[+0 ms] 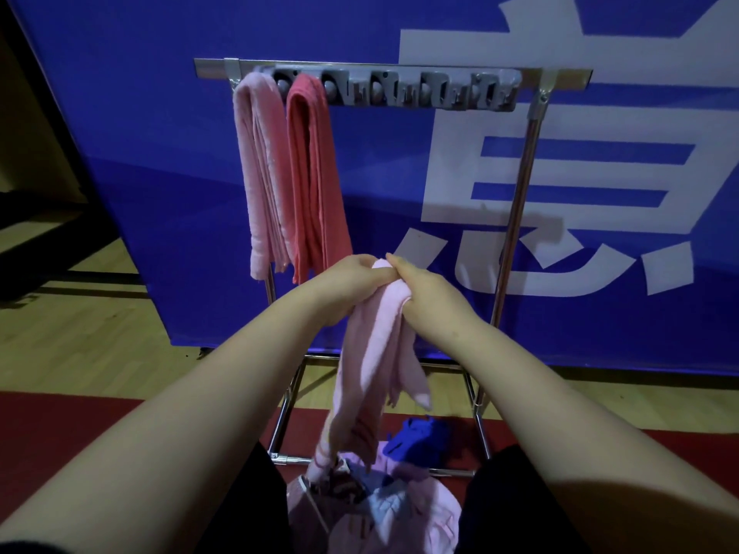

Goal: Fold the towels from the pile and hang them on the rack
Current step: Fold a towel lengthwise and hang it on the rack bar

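Blue banner backdrop, wood floor. Left hand and right hand both grip the bunched top of a pale pink towel in front of the metal rack, fingers curled round the cloth. Its tail hangs down to the towel pile on the floor. Hung pink towel and coral towel already on rack. Cloth looks light, limp and not slippery. Probably best pinched at two corners of one edge to spread and fold.
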`<state>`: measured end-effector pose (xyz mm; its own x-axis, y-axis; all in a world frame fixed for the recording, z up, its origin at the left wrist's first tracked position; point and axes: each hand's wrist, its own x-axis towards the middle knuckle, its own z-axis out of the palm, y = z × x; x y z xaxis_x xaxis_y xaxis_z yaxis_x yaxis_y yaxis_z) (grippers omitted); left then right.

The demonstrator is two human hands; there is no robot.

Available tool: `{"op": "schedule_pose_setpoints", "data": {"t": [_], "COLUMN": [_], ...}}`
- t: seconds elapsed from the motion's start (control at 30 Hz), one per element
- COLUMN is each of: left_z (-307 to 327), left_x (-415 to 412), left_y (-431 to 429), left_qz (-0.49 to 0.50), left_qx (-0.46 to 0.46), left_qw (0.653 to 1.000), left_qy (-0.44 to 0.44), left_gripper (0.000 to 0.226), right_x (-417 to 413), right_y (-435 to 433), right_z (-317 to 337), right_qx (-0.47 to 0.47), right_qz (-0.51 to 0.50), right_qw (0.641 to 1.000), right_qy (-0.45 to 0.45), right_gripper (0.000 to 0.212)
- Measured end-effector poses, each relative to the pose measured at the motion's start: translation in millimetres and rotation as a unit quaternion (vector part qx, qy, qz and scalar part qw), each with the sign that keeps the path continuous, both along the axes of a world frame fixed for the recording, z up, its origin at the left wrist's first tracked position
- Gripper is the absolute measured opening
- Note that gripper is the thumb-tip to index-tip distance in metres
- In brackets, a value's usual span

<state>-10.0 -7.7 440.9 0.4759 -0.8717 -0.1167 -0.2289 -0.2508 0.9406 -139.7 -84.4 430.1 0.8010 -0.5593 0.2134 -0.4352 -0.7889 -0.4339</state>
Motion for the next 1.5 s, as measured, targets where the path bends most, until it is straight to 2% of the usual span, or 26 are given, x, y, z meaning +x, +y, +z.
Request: {"op": "schedule_pose_setpoints", "data": {"t": [0.07, 0.17, 0.23, 0.33, 0.43, 0.53, 0.7, 0.83, 1.0, 1.1, 1.27, 1.43, 1.5], "left_z": [-0.1, -0.1, -3.4, -11.4, -19.7, -19.0, -14.2, -17.7, -19.6, -18.7, -24.2, -5.9, 1.4], "left_x": [-1.3, -8.4, -13.0, -23.2, -29.7, -32.9, -30.7, -39.8, -48.7, -46.2, -34.1, -29.9, -29.4], "left_y": [-2.9, -1.0, 5.1, 15.5, 12.3, 7.4, 4.9, -2.6, -5.3, -6.3, -2.9, -6.6, -11.8], "left_qz": [0.037, 0.096, 0.071, -0.022, -0.029, 0.018, -0.019, 0.053, 0.121, 0.144, 0.163, 0.156, 0.136], "left_qx": [-0.017, -0.086, -0.101, -0.046, -0.052, -0.088, -0.098, -0.135, -0.14, -0.163, -0.075, -0.141, -0.143], "left_qw": [0.997, 0.985, 0.975, 0.965, 0.958, 0.953, 0.954, 0.939, 0.936, 0.92, 0.899, 0.89, 0.893], "left_qy": [-0.058, -0.114, -0.183, -0.256, -0.28, -0.29, -0.281, -0.311, -0.3, -0.326, -0.399, -0.404, -0.405], "left_gripper": [0.048, 0.027, 0.037, 0.053, 0.065, 0.056, 0.043, 0.033, 0.022, 0.013, 0.02, 0.022, 0.021], "right_x": [-0.9, -0.1, 1.0, 3.9, 5.3, 3.1, -5.5, -3.8, 3.5, 3.2, -0.4, 4.6, 8.6], "right_y": [-0.3, -1.1, -1.9, -0.4, 3.2, 2.6, -5.5, -3.7, -0.3, -1.9, -5.6, -8.2, -6.8], "right_z": [3.1, 3.1, 4.3, 9.3, 13.2, 16.1, 21.7, 22.2, 24.0, 24.3, 25.4, 19.4, 18.3], "right_qx": [-0.008, 0.001, -0.005, -0.024, -0.041, -0.055, -0.092, -0.088, -0.109, -0.13, -0.143, -0.124, -0.103], "right_qz": [-0.016, -0.046, -0.064, -0.087, -0.112, -0.116, -0.115, -0.115, -0.111, -0.115, -0.127, -0.123, -0.118], "right_qw": [1.0, 0.999, 0.998, 0.996, 0.993, 0.991, 0.989, 0.988, 0.985, 0.981, 0.977, 0.98, 0.983], "right_qy": [0.002, -0.012, -0.027, -0.015, -0.01, -0.022, -0.028, -0.056, -0.076, -0.089, -0.099, -0.092, -0.101], "right_gripper": [0.069, 0.062, 0.051, 0.036, 0.023, 0.023, 0.021, 0.022, 0.022, 0.02, 0.021, 0.027, 0.023]}}
